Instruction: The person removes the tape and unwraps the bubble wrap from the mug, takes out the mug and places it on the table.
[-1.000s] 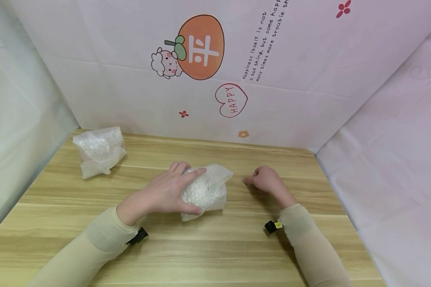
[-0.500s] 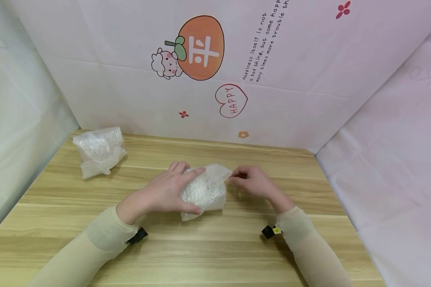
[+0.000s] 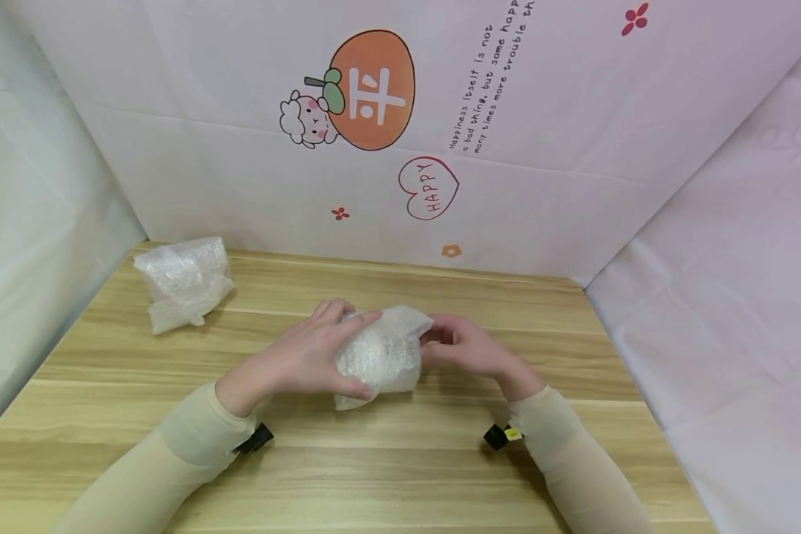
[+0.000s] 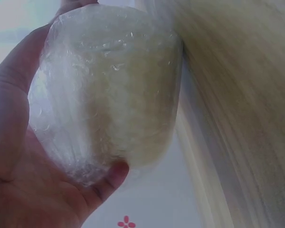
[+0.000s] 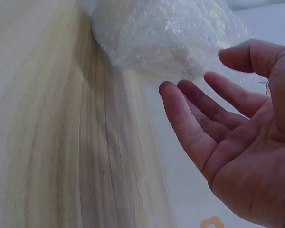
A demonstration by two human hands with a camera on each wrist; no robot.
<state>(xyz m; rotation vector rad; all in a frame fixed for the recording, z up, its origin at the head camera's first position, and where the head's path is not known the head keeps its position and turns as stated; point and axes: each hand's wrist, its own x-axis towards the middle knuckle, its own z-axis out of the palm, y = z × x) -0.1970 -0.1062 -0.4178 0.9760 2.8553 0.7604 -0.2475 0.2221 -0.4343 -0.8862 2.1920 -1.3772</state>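
Observation:
A bubble-wrapped bundle (image 3: 383, 360) rests on the wooden table. My left hand (image 3: 303, 357) grips its left side, with fingers over the far side and thumb along the near side. Seen from the left wrist, the bundle (image 4: 118, 90) looks rounded and cloudy; I cannot tell what is inside. Beside the bundle's right end is my right hand (image 3: 470, 348). In the right wrist view the right hand (image 5: 237, 142) has loosely bent fingers and its thumb apart, close by the wrap's loose edge. Whether the fingers touch the wrap is hard to tell.
Another bubble-wrapped bundle (image 3: 187, 282) lies at the table's back left corner. The wooden table (image 3: 347, 475) ends at a white printed backdrop (image 3: 541, 200), with white sheets on both sides. A small black device (image 3: 497, 436) sits at the right wrist.
My right hand has moved left to the bundle's right end, and its curled fingers have loosened and spread. My left hand and the bundle have stayed in place.

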